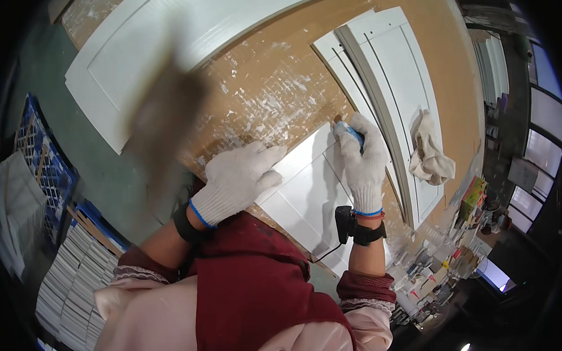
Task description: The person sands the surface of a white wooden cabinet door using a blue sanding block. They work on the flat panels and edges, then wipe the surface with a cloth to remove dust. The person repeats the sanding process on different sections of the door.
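Note:
A white panel with a recessed groove lies on the worktable in front of me. My left hand, in a white knit glove, rests at the panel's left edge with fingers stretched and thumb apart. My right hand, gloved the same way, is closed around a small blue tool over the panel's far right part. A brownish end shows past the fingers; the tool's exact kind I cannot make out. Just right of this hand lie white framed panels, partly overlapping, with a crumpled off-white cloth on them.
The brown worktable is marked with white paint flakes. A large white panel spans the far left. A blurred dark shape hangs close to the camera. Blue crates and stacked white boards stand left; cluttered supplies lie right.

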Available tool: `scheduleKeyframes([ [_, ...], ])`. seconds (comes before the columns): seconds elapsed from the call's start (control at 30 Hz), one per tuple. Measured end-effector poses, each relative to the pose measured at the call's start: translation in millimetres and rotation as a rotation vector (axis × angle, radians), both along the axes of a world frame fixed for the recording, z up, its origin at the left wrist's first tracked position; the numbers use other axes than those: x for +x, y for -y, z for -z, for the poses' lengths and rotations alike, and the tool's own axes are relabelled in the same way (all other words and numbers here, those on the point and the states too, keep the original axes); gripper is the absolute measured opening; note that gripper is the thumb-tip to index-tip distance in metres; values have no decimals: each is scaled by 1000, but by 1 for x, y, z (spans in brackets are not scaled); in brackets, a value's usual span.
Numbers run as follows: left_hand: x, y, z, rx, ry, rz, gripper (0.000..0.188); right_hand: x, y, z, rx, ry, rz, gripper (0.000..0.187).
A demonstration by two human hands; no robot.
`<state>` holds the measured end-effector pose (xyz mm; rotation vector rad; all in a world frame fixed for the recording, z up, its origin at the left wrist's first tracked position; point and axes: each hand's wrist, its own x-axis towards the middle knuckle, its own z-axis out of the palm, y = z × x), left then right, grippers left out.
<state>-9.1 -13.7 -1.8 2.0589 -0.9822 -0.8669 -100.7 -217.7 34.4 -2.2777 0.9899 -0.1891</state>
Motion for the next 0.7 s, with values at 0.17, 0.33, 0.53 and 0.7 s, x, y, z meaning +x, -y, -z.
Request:
scheduleKeyframes([
  [0.17, 0, 1, -5, 23, 7, 4, 41, -4, 4, 12, -8, 55, -14, 30],
  [0.33, 4, 5, -9, 119, -18, 41, 43, 1, 3, 8, -59, 13, -67, 30],
  [0.53, 5, 6, -11, 155, -50, 53, 42, 0, 3, 12, 89, 55, 3, 31],
  [0.7, 4, 6, -11, 163, -44, 52, 42, 0, 8, 16, -72, 25, -98, 32],
])
